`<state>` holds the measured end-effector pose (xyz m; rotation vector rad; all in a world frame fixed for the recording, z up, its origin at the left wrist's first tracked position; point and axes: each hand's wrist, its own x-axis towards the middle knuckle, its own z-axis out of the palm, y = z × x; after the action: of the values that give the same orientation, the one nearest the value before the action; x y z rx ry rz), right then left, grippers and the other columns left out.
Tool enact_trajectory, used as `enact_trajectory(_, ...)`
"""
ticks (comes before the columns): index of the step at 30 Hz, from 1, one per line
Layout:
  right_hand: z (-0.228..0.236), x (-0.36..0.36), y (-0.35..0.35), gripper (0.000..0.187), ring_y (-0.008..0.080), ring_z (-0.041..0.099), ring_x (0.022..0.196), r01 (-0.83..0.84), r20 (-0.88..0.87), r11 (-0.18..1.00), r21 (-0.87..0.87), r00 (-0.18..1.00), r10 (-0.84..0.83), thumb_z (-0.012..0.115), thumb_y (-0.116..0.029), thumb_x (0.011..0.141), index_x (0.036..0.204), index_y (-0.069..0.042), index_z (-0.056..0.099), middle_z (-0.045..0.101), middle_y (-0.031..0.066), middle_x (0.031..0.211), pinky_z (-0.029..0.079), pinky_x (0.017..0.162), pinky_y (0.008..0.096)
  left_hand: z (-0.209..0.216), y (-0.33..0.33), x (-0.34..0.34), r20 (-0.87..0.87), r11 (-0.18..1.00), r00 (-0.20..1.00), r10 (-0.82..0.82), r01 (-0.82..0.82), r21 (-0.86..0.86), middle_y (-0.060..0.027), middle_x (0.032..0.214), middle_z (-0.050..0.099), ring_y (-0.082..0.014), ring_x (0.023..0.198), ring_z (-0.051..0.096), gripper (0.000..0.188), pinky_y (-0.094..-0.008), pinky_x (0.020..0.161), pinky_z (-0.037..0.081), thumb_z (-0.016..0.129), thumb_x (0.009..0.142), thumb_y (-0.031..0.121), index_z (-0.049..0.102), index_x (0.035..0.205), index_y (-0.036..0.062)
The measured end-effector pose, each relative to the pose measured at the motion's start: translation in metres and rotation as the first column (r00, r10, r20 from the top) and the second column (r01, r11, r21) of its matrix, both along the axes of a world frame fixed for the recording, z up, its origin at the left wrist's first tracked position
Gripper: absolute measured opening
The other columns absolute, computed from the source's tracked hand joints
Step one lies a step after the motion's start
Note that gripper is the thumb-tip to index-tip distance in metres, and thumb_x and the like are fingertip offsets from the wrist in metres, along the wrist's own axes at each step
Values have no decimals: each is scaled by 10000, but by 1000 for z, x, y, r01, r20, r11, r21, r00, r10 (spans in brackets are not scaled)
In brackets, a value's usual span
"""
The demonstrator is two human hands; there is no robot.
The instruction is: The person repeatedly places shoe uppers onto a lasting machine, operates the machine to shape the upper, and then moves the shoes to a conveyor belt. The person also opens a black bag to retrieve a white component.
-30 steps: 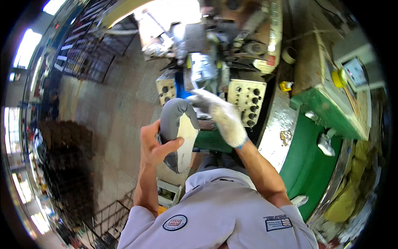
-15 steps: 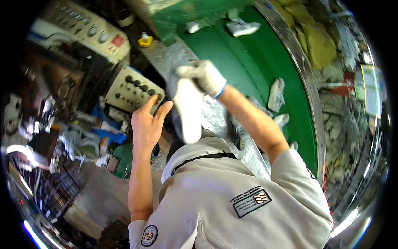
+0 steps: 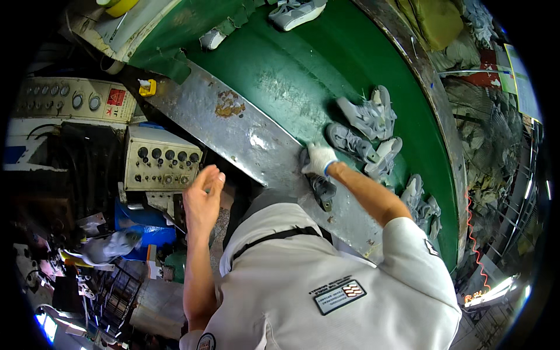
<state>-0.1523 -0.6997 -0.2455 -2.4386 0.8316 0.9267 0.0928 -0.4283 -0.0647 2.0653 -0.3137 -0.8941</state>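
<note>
My right hand [image 3: 319, 160], in a white knitted glove, grips one end of a dark grey shoe [image 3: 322, 191] low on the metal ledge in front of me. Its fingers are partly hidden behind the glove's back. To the left, my bare left hand [image 3: 202, 197] hovers beside a control box [image 3: 161, 160] with black knobs. That hand is empty, its thumb a little apart from the loosely bent fingers. Just beyond the gloved hand, several grey shoes lie on the green belt [image 3: 280, 81], the nearest being a dark grey shoe [image 3: 350, 142].
The metal ledge [image 3: 233, 137] runs along the belt, with a rusty patch on it. A yellow holder [image 3: 147, 87] sits at its far end. Another grey shoe [image 3: 297, 14] lies farther up the belt. A larger control panel [image 3: 70, 99] stands at left, above a blue bin [image 3: 154, 236].
My right hand has brought the shoe, earlier held up with its white sole showing, down onto the ledge at right. The view has shifted. My left hand stays near the control box.
</note>
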Motion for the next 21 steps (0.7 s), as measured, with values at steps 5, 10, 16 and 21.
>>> enact_trajectory(5, -15, -5, -52, 862, 416, 672, 1065, 52, -303, 952, 301, 952, 44, 936, -519, 582, 1177, 40, 657, 706, 253, 1091, 538, 897, 458, -8, -20, -12, -65, 982, 989, -129, 137, 127, -187, 1082, 748, -241, 980, 740, 337, -346, 869, 563, 696, 959, 181, 666, 1234, -10)
enact_trajectory(10, 20, -10, -139, 694, 386, 702, 969, -39, 13, 953, 299, 999, 36, 944, -488, 591, 994, 34, 727, 723, 255, 957, 549, 822, 457, -15, -38, -10, -58, 979, 984, -170, 176, 105, -185, 1062, 752, -258, 968, 745, 304, -352, 864, 565, 686, 962, 179, 679, 1205, -4)
enact_trajectory(16, 34, 122, -276, 910, 391, 691, 1038, 16, 200, 988, -153, 980, 15, 867, -516, 680, 1337, 43, 576, 708, 274, 1076, 551, 882, 454, -29, -60, 5, -72, 964, 980, -187, 197, 178, -166, 1040, 763, -196, 959, 736, 314, -318, 849, 560, 700, 951, 159, 682, 1193, -41)
enact_trajectory(21, -69, 245, -347, 993, 384, 685, 1094, 728, 391, 647, 228, 540, -745, 787, -654, 737, 1354, 91, 562, 683, 276, 1210, 558, 906, 414, -27, -72, 14, -33, 956, 980, -197, 199, 214, -172, 1065, 757, -191, 975, 729, 314, -305, 871, 551, 697, 958, 158, 681, 1199, -42)
